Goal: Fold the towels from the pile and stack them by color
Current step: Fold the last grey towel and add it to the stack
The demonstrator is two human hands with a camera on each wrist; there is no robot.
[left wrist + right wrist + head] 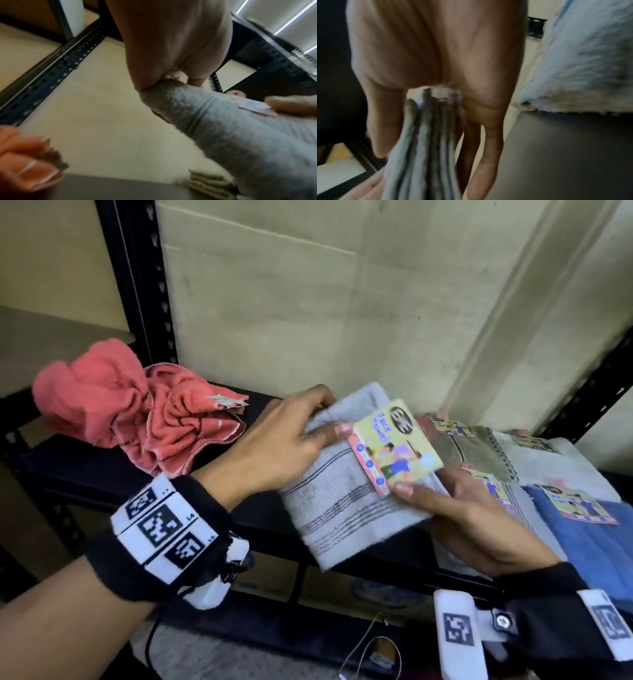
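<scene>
Nearest the person, the right hand (pixel 479 518) comes in from below and pinches the near right edge of a folded pale grey terry towel with darker woven stripes (pixel 342 501), thumb on top beside its glossy printed paper label (pixel 397 445) and fingers underneath; the right wrist view shows the stacked grey layers clamped between thumb and fingers. The left hand (pixel 287 436) grips the towel's far left edge, thumb across the top and fingers curled over the back fold. The towel is held just above the front lip of the black metal shelf (pixel 102 474), partly overhanging it. To set it down well, I would keep both pinches firm so the layers stay aligned, and carry it level toward the matching pile. Just right lie folded towels: a blue one (pixel 589 546), a light grey one (pixel 534 453) and an olive one (pixel 479 453). Further left sits the unfolded heap of coral-pink towels (pixel 130 405), with the beige wall (pixel 308 302) behind.
</scene>
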